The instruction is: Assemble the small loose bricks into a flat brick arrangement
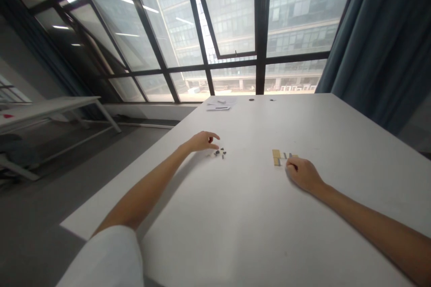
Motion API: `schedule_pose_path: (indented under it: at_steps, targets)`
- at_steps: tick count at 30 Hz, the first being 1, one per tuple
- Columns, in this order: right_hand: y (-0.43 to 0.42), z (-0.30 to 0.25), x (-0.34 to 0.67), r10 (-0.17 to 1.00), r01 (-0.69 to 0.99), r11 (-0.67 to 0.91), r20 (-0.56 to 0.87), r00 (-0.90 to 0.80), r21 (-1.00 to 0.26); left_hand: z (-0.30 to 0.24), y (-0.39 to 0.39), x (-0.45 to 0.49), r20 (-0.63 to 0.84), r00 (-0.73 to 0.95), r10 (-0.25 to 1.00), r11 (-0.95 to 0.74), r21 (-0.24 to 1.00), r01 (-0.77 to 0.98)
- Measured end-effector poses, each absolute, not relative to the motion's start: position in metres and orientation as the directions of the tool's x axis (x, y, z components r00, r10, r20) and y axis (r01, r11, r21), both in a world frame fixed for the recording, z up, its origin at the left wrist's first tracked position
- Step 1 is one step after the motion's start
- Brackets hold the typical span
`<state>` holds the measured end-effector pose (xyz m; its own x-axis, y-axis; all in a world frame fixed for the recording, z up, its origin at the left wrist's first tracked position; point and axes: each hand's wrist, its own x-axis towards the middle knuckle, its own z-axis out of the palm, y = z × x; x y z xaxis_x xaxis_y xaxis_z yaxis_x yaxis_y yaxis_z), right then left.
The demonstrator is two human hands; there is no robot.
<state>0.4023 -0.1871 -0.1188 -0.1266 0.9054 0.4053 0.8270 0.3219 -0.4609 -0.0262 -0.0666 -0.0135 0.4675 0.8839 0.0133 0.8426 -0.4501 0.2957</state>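
My left hand (203,141) hovers by a loose cluster of small dark and pale pieces (221,152) on the white table (208,215). Its thumb and forefinger are spread, with nothing visible between them. Over to the right, my right hand (303,173) rests on the tabletop with its fingers curled in. It lies against the near edge of a flat arrangement of yellowish and grey pieces (276,157), covering part of it. Whether those curled fingers hold anything is hidden. The pieces are too small to name.
Papers (218,105) lie at the table's far left corner. Two small dark round spots, one a disc (251,99), are near the far edge. A blue curtain (377,45) hangs at the right. Another white table (50,106) stands to the left, across the floor.
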Motion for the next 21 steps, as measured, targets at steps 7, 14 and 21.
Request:
schedule_pose_path:
  at_steps: [7,14,21]
  targets:
    - [-0.187,-0.119,0.406,0.912,0.821,0.329,0.384,-0.147,-0.467,-0.056,-0.073,-0.121,-0.111,0.468,0.877,-0.375,0.452,0.809]
    - [-0.187,-0.120,0.408,0.896,0.813,0.363,0.409,-0.172,-0.455,-0.067,-0.072,-0.134,-0.091,0.524,0.847,-0.398,0.546,0.738]
    - [-0.189,-0.116,0.405,0.901,0.817,0.353,0.400,-0.167,-0.456,-0.065,-0.071,-0.129,-0.090,0.498,0.862,-0.371,0.556,0.744]
